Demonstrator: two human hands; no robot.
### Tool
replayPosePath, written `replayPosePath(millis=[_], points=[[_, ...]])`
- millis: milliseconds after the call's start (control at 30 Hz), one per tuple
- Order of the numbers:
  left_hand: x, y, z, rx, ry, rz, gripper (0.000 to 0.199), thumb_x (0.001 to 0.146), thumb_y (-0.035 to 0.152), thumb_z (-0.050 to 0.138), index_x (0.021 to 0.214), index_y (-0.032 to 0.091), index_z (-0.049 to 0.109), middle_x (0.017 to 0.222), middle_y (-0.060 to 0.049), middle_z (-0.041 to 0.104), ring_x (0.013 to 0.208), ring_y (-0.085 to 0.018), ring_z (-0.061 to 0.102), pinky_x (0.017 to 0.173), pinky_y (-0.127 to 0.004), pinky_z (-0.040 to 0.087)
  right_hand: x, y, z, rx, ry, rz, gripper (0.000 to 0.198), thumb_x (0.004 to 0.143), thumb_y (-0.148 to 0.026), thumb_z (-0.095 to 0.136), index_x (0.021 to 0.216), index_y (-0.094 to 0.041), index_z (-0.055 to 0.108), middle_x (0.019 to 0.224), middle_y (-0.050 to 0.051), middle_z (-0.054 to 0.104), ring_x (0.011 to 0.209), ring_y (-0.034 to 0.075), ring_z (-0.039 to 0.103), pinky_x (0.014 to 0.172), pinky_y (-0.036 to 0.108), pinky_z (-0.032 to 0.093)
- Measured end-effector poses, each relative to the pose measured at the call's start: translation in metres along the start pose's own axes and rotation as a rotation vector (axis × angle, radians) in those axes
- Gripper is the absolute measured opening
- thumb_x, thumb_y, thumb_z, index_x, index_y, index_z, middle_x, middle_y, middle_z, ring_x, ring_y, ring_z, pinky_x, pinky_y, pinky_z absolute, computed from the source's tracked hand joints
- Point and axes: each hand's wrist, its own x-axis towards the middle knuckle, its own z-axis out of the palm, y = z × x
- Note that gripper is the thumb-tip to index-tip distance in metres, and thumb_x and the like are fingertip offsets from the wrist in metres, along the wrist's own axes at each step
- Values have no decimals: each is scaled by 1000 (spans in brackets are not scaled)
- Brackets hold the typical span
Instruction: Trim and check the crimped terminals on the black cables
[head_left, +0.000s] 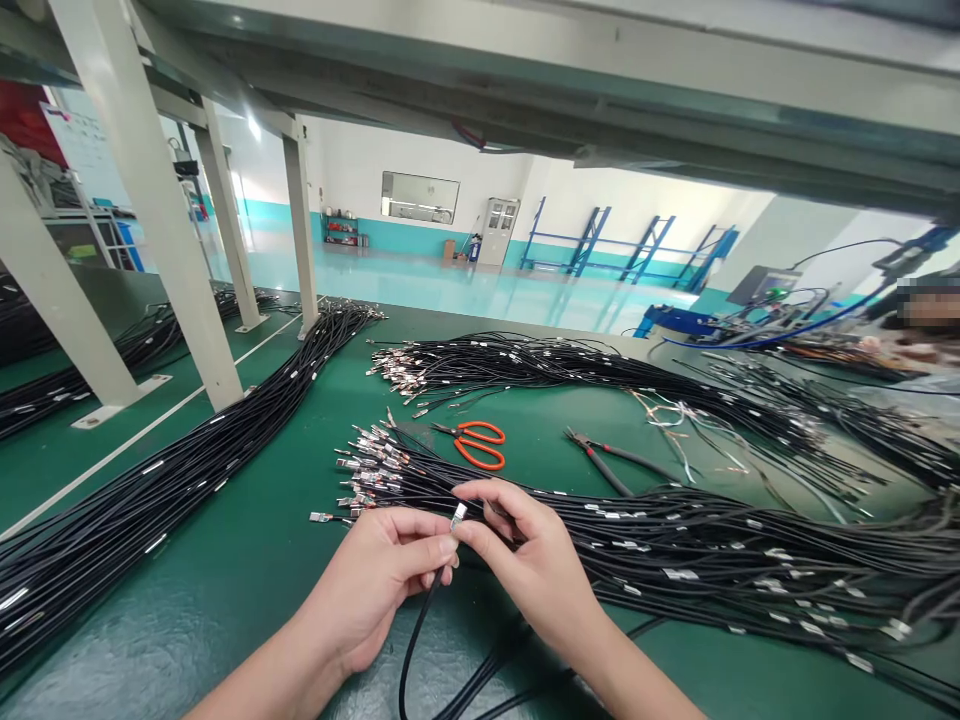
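Between finger and thumb, my left hand (pixel 382 575) pinches a black cable (pixel 411 640) just below its end. A small white and metal connector (pixel 458 514) tips that cable and points upward. My right hand (pixel 525 555) is at the same connector, thumb and fingers curled round its side; the fingertips partly hide the contact. Right behind the hands lies a bundle of black cables (pixel 675 550), its metal-tipped ends (pixel 367 470) fanned out to the left. More black cable runs loose below my hands toward the front edge.
Orange-handled scissors (pixel 480 445) and dark-handled pliers (pixel 611 460) rest on the green table (pixel 300 560). Another cable bundle (pixel 525 365) lies behind them, and one (pixel 247 430) runs along the left past white posts (pixel 157 200). A shelf beam hangs overhead. A person sits at far right.
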Motion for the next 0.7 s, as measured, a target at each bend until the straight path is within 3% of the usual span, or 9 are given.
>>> replayPosePath(millis=[200,533,700], points=[[-1,1,-1,27,-64,5,11,68,19,61,61,11,61,57,-1,51,54,-8,39,54,-21,29,0,3,0,12,-20,-69,9,75,-17,52,71,-17,61,61,-1,57,53,10,48,49,19,37],[-1,2,0,17,-58,-18,9,66,19,63,66,10,62,58,-1,51,54,-7,40,54,-20,30,0,6,-2,-68,-62,-143,9,77,-17,52,79,-18,61,67,-1,60,58,11,53,55,20,41],[-2,11,-4,124,66,74,15,66,22,64,76,11,60,61,0,52,56,-8,43,55,-21,32,6,13,-20,-213,106,-181,13,82,-22,48,84,-19,61,80,3,64,68,13,57,63,23,43]])
